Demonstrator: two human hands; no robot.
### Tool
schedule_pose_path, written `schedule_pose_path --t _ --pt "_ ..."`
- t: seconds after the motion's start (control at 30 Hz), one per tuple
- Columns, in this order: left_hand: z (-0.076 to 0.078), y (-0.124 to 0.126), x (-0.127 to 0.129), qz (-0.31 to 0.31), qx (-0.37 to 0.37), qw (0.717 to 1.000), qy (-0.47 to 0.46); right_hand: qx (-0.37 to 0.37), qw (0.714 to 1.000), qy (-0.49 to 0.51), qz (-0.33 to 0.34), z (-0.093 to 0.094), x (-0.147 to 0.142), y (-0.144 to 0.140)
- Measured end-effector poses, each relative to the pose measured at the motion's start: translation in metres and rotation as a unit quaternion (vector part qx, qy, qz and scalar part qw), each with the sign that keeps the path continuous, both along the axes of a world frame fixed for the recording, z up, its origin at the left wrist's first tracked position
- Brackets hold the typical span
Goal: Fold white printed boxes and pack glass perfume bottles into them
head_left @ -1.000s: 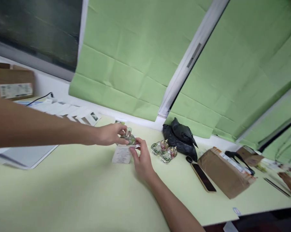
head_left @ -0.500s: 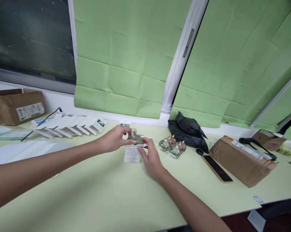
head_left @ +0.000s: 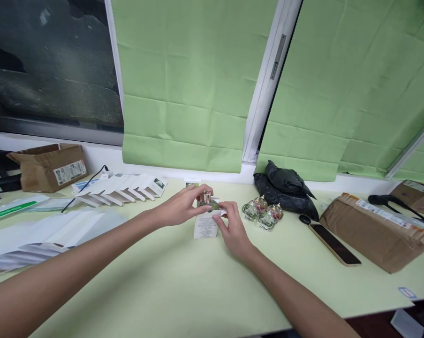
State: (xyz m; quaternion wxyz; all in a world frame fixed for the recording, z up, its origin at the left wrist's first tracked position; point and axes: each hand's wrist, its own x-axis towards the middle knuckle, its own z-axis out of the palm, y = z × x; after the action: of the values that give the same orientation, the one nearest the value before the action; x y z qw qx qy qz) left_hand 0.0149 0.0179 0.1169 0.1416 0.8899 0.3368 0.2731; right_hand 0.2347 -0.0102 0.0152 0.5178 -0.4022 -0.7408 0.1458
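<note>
Head view. A small round green-tinted glass perfume bottle with a silver spray cap (head_left: 208,202) sits at the far middle of the pale green tabletop (head_left: 170,281), partly inside the open end of a small white printed carton (head_left: 206,225) that lies flat on the table.

Handling judgement: the bottle is probably rigid, smooth and breakable, heavy for its size, and likely to slip; the best hold looks to be across its rounded body, not the cap. The carton is thin card that would crush easily; its side walls near the mouth are the place to pinch it.

Left hand (head_left: 178,206): fingers curled close together, tips on the bottle's left side and cap. Whether they grip firmly or only touch cannot be told.

Right hand (head_left: 233,226): thumb and forefinger narrowed onto the carton's open flap just beside the bottle; other fingers loosely bent.

Nearby: three more small glass bottles (head_left: 263,213) clustered to the right, a crumpled black plastic bag (head_left: 285,188) behind them, a dark phone (head_left: 334,244) and a brown paper parcel (head_left: 374,230).
</note>
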Motion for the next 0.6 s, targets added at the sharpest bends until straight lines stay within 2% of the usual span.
schedule_pose_path --t 0.27,0.6 --pt "0.011 0.009 -0.004 -0.002 -0.027 0.998 0.061 -0.004 1.000 0.008 0.012 -0.001 0.002 0.004" --pt "0.033 0.010 0.009 -0.027 -0.093 0.989 0.111 0.002 0.998 0.037 0.043 -0.001 0.004 0.003"
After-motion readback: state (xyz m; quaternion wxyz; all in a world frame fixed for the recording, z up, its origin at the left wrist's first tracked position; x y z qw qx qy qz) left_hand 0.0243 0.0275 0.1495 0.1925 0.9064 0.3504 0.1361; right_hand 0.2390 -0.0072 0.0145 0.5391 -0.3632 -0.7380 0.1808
